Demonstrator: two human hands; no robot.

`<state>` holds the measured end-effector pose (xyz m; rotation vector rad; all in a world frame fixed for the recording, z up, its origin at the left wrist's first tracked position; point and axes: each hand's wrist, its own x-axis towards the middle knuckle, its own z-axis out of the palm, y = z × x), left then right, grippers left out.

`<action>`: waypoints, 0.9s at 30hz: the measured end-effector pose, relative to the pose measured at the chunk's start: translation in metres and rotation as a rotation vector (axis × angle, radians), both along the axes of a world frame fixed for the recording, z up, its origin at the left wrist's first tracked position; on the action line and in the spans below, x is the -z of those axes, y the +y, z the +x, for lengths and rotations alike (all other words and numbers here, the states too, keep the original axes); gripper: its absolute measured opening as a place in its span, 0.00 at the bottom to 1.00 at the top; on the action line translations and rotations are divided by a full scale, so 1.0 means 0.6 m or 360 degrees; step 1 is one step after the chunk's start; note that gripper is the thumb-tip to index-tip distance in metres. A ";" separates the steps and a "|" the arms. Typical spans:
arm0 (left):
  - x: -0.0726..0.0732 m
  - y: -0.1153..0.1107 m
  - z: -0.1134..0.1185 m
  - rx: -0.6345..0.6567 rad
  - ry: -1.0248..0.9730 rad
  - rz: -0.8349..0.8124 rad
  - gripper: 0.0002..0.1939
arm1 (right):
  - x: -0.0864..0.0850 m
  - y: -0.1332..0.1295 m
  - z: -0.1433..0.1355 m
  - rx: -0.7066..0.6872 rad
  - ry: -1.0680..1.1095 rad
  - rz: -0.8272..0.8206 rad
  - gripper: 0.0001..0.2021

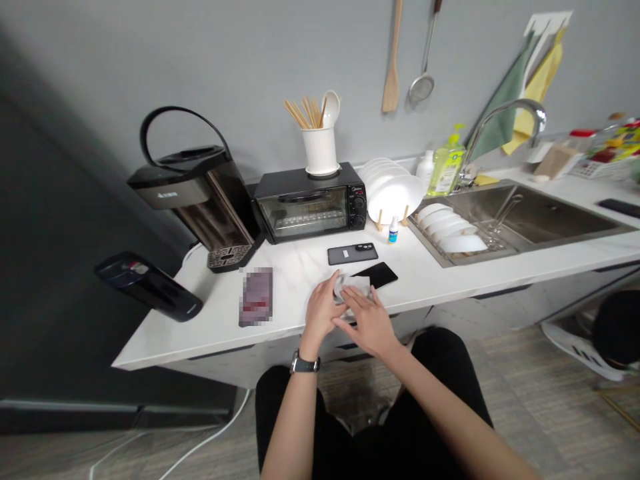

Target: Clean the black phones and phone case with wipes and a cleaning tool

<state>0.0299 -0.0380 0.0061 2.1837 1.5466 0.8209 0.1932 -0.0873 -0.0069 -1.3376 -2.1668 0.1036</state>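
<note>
A small pale grey-white cloth (357,285) is between my two hands, low over the counter's front edge. My left hand (323,308), with a dark watch on its wrist, grips the cloth's left side. Across its front lie the fingers of my right hand (371,325), pressing on it, thumb stretched towards my left hand. Just behind the cloth a black phone (384,274) lies flat, its near left part hidden. Further back are a dark phone case (353,253) with camera cutouts and a small white bottle (393,231) with a blue label, standing upright.
On the white counter (295,300), a blurred-out packet (256,297) and a dark flask-like object (150,287) lie left. Behind stand a water dispenser (200,200), toaster oven (310,207) and white plates (395,197). Bowls (447,227) sit by the sink (565,217) at right.
</note>
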 end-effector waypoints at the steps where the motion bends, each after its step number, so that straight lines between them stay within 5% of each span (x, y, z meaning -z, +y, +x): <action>1: -0.001 -0.001 0.000 0.0004 0.0006 0.0006 0.41 | -0.005 0.009 0.002 -0.0008 0.0011 -0.0027 0.28; 8: -0.007 -0.003 0.004 0.0047 -0.0085 0.0020 0.43 | -0.005 0.079 0.117 0.0442 -0.0042 0.0058 0.28; 11: -0.004 0.001 0.003 0.0047 -0.0089 0.0014 0.43 | 0.007 0.041 0.083 0.0444 -0.0061 0.0131 0.33; 16: 0.001 0.002 -0.002 0.0025 0.0004 0.0020 0.40 | 0.002 -0.006 -0.011 0.0045 0.0040 0.0037 0.32; 19: 0.001 -0.001 -0.002 0.0034 0.0016 0.0036 0.39 | -0.010 0.028 0.015 0.0054 0.0049 -0.0037 0.25; 23: -0.005 -0.005 0.001 0.0051 -0.0022 0.0037 0.41 | -0.011 0.083 0.090 0.0334 -0.0003 -0.0013 0.26; 27: -0.006 -0.004 0.002 0.0042 -0.0061 0.0020 0.41 | -0.007 0.060 0.068 0.0355 -0.0028 0.0056 0.29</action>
